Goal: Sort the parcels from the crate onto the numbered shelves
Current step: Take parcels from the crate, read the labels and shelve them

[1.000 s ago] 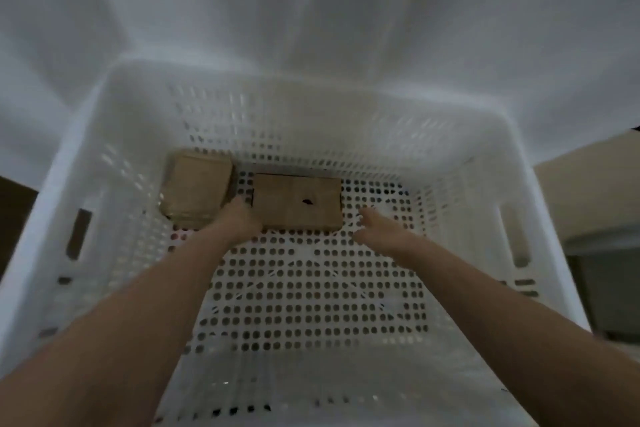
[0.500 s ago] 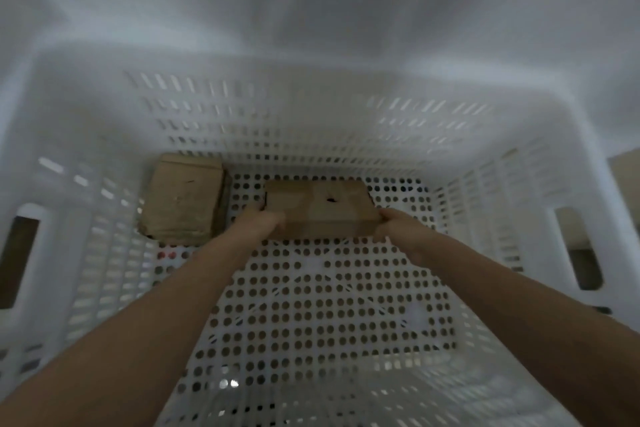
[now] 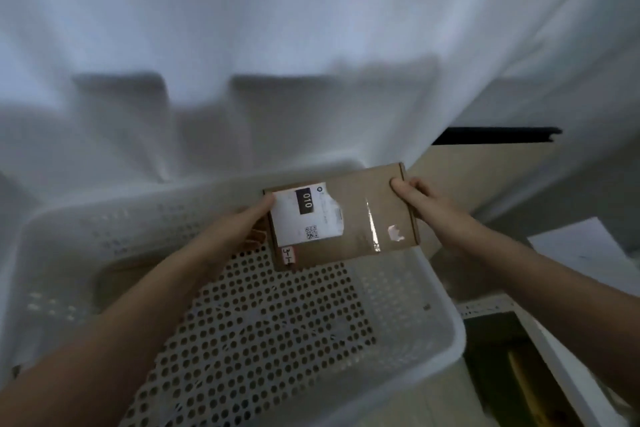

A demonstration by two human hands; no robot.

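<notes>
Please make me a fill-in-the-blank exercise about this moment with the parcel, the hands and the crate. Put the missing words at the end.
1. The left hand and the right hand each grip one end of the parcel, so the number of hands holding it is ____.
2. The black field on its white label reads ____.
3. The floor of the white crate is full of round ____.

Missing words: two; 010; holes.

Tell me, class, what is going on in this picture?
A person holds a flat cardboard parcel in both hands, left hand at its left end, right hand at its right, above a white perforated crate. Its white label, reading 010, faces up. It has not been shelved yet.
</notes>
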